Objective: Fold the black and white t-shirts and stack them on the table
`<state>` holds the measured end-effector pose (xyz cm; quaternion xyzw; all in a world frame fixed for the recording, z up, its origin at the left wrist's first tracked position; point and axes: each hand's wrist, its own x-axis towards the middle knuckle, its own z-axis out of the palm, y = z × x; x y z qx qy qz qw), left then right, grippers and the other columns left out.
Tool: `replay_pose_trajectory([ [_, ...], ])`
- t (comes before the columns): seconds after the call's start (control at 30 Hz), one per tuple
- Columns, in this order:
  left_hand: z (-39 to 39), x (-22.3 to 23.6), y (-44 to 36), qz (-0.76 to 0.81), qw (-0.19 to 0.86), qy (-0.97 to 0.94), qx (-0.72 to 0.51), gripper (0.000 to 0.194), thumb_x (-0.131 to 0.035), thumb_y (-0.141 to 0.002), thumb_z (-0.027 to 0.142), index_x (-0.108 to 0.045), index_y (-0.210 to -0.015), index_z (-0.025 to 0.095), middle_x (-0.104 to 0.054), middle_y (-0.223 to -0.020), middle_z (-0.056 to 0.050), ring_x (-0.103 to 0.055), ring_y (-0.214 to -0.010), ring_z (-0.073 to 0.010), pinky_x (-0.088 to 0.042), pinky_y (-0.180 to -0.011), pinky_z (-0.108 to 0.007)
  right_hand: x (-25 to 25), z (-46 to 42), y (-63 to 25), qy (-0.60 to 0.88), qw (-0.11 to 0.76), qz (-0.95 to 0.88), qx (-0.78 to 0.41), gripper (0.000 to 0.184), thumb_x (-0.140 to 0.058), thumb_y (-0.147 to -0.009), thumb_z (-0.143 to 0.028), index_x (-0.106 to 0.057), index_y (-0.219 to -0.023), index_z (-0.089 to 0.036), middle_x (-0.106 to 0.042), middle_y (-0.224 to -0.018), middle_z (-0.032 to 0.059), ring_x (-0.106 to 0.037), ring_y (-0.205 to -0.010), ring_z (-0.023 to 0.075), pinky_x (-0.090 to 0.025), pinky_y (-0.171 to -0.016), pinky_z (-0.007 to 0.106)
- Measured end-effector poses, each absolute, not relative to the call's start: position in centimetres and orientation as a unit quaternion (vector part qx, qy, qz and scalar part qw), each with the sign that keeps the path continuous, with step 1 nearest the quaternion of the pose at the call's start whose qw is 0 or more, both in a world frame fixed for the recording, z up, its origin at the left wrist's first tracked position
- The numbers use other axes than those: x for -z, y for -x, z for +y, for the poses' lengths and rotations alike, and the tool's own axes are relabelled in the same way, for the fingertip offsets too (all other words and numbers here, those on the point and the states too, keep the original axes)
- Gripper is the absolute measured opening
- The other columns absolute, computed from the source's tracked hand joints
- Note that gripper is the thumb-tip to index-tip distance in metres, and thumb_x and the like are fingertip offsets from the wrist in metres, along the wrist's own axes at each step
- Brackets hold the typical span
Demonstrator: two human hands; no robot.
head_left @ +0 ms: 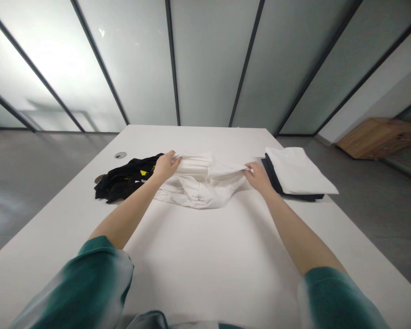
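Observation:
A white garment (205, 185) lies bunched on the table between my two hands, its far edge stretched between them. My left hand (166, 166) pinches the garment's far left corner, next to a heap of black clothes (123, 176) with a small yellow patch. At the far right corner, my right hand (258, 176) grips the cloth between thumb and fingers. Folds hide what kind of garment it is. Just beyond my right hand lies a folded white cloth (301, 171) on top of a folded dark cloth (277, 180).
The white table (212, 256) extends from my body toward a frosted glass wall (208, 64) with dark frames. A round grommet (120, 155) is set in the tabletop at the left. A wooden cabinet (380, 137) stands on the floor at the right.

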<state>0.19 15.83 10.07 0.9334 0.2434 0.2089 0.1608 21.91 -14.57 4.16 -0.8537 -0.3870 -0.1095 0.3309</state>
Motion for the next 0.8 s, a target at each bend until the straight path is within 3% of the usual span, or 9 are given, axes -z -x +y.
replay_pose_trajectory([
  [0.13,15.7,-11.9,-2.1,0.240,0.114,-0.926,-0.268,0.029,-0.043,-0.095,0.040,-0.058,-0.105,0.018,-0.068,-0.086,-0.011,-0.066,-0.091,-0.0298,-0.045,-0.078,-0.034,-7.2,-15.6,-22.8,0.784,0.493,-0.372,0.066,0.015,-0.057,-0.076,-0.025,-0.058,-0.091,-0.024,-0.068,-0.108,0.0071,-0.060,-0.101,0.0248,-0.048,-0.088,0.040],
  [0.3,17.0,-14.3,-4.1,0.217,0.150,-0.892,-0.367,0.025,-0.045,-0.095,0.040,-0.055,-0.108,0.020,-0.064,-0.080,-0.007,-0.064,-0.089,-0.0280,-0.044,-0.078,-0.033,-10.3,-16.5,-23.8,0.686,0.641,-0.343,-0.030,0.018,-0.065,-0.063,-0.022,-0.049,-0.071,-0.023,-0.070,-0.100,0.0029,-0.062,-0.094,0.0200,-0.048,-0.082,0.033],
  [0.4,17.9,-15.0,-4.1,0.202,0.189,-0.867,-0.413,0.020,-0.050,-0.093,0.038,-0.055,-0.103,0.022,-0.061,-0.077,-0.005,-0.063,-0.086,-0.0259,-0.045,-0.078,-0.034,-10.2,-17.7,-25.8,0.618,0.752,-0.229,-0.001,0.018,-0.060,-0.059,-0.020,-0.044,-0.067,-0.023,-0.068,-0.085,0.0007,-0.061,-0.078,0.0164,-0.048,-0.073,0.030],
  [0.5,18.2,-15.2,-4.0,0.173,0.241,-0.861,-0.414,0.014,-0.053,-0.087,0.031,-0.055,-0.098,0.021,-0.059,-0.077,-0.003,-0.062,-0.083,-0.0232,-0.046,-0.077,-0.034,-9.1,-18.4,-27.8,0.588,0.803,-0.080,0.062,0.013,-0.054,-0.062,-0.021,-0.041,-0.065,-0.024,-0.061,-0.071,-0.0022,-0.057,-0.066,0.0146,-0.047,-0.065,0.029],
  [0.67,18.5,-14.4,-3.8,0.131,0.307,-0.901,-0.277,0.019,-0.049,-0.076,0.022,-0.058,-0.093,0.018,-0.061,-0.076,-0.001,-0.061,-0.077,-0.0204,-0.049,-0.070,-0.030,-7.3,-17.0,-28.4,0.658,0.744,-0.038,0.109,0.011,-0.048,-0.071,-0.029,-0.045,-0.062,-0.024,-0.059,-0.066,-0.0013,-0.061,-0.075,0.0182,-0.049,-0.071,0.033],
  [0.8,18.6,-12.8,-2.9,0.181,0.189,-0.964,-0.051,0.036,-0.054,-0.070,0.018,-0.064,-0.105,0.017,-0.071,-0.088,-0.007,-0.066,-0.085,-0.0249,-0.049,-0.075,-0.032,-5.4,-14.9,-26.2,0.814,0.526,-0.243,0.045,0.012,-0.057,-0.070,-0.032,-0.063,-0.075,-0.022,-0.070,-0.082,0.0037,-0.064,-0.090,0.0235,-0.049,-0.086,0.038],
])
